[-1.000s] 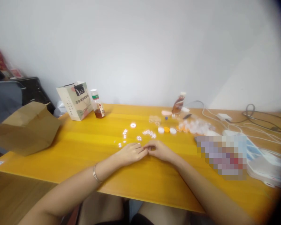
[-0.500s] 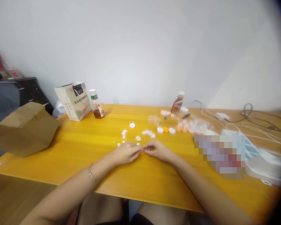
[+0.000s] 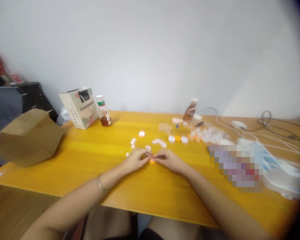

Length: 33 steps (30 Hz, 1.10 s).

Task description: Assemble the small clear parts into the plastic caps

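My left hand [image 3: 136, 160] and my right hand [image 3: 168, 160] meet fingertip to fingertip in the middle of the yellow table [image 3: 89, 166]. Between the tips sits a small orange cap [image 3: 152, 162], pinched by the fingers of both hands against the tabletop. A bracelet circles my left wrist. Just beyond my hands lie several small white rings [image 3: 159, 142] and a white disc [image 3: 141, 133]. Further back stand white and orange caps [image 3: 178, 138] in a short row.
A printed paper bag [image 3: 80, 107] and a small bottle [image 3: 103, 111] stand at the back left, a brown bag [image 3: 24, 136] at the left edge. A brown bottle [image 3: 190, 110], a heap of clear plastic pieces [image 3: 210, 135], cables [image 3: 272, 130] and flat packs [image 3: 282, 173] crowd the right.
My hands, resting flat together a second ago, have lifted their fingertips and now pinch the orange cap, which was hidden before. The camera barely shifted.
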Each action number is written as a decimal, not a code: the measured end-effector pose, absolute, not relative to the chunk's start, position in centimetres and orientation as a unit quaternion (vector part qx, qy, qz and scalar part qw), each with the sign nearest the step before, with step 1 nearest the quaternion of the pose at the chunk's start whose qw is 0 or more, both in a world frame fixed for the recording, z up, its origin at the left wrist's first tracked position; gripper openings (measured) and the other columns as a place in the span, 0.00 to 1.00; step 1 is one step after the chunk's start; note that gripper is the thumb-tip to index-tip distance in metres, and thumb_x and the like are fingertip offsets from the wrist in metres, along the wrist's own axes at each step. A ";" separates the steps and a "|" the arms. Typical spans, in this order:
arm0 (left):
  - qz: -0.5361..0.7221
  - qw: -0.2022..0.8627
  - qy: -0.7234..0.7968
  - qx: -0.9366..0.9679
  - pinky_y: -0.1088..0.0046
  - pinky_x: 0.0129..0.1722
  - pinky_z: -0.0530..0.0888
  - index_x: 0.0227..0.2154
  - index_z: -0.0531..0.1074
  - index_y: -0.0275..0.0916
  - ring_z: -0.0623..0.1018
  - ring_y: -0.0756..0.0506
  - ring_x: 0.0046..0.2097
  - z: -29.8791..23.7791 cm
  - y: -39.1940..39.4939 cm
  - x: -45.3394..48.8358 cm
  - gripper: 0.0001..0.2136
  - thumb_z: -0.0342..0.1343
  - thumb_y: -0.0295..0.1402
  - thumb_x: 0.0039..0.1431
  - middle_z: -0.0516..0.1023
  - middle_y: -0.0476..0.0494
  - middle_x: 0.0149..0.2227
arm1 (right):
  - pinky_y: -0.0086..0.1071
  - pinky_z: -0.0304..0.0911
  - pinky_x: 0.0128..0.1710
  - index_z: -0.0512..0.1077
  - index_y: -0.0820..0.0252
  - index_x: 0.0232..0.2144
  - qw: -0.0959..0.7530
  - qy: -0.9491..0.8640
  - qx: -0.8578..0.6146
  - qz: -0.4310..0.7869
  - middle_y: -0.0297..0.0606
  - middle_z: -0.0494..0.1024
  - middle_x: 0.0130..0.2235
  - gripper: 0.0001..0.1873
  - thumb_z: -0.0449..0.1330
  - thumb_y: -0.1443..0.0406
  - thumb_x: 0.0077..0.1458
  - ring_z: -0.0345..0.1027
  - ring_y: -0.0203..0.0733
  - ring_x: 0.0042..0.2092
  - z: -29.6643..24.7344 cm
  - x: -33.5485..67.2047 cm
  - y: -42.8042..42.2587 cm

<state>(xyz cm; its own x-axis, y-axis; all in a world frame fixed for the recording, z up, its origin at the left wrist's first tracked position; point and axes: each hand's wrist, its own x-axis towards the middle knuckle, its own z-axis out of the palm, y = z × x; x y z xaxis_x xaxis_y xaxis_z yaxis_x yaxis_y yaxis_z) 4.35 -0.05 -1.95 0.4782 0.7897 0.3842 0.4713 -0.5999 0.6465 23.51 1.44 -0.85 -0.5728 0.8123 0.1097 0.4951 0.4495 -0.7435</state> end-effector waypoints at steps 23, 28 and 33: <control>0.251 0.159 0.361 0.884 0.76 0.39 0.68 0.34 0.73 0.41 0.75 0.49 0.37 -1.9 0.0 3.3 0.09 0.47 0.32 0.56 0.77 0.47 0.33 | 0.32 0.61 0.39 0.72 0.58 0.32 0.247 -0.858 -0.360 0.270 0.38 0.75 0.34 0.10 0.56 0.61 0.48 0.67 0.40 0.37 -1.2 23.6 1.6; 0.240 0.122 0.340 0.901 0.76 0.38 0.68 0.34 0.73 0.42 0.75 0.49 0.38 -1.6 -0.1 3.3 0.10 0.47 0.33 0.57 0.77 0.47 0.35 | 0.32 0.61 0.40 0.72 0.57 0.33 0.246 -0.877 -0.332 0.244 0.37 0.76 0.35 0.09 0.54 0.62 0.50 0.68 0.39 0.38 -1.2 23.7 1.7; 0.232 0.091 0.334 0.909 0.75 0.38 0.67 0.37 0.72 0.43 0.75 0.49 0.39 -1.5 -0.2 3.2 0.10 0.46 0.33 0.57 0.76 0.46 0.38 | 0.33 0.61 0.42 0.73 0.56 0.34 0.241 -0.890 -0.315 0.225 0.38 0.76 0.38 0.10 0.53 0.62 0.51 0.68 0.40 0.40 -1.5 23.7 1.8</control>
<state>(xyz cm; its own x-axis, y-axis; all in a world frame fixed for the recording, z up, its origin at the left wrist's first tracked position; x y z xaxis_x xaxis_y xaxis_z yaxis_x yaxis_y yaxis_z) 3.25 -0.24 -1.51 0.6693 0.6496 0.3606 0.5655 -0.7602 0.3199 23.71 1.81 -1.51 -0.6857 0.6686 0.2878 0.4511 0.7007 -0.5528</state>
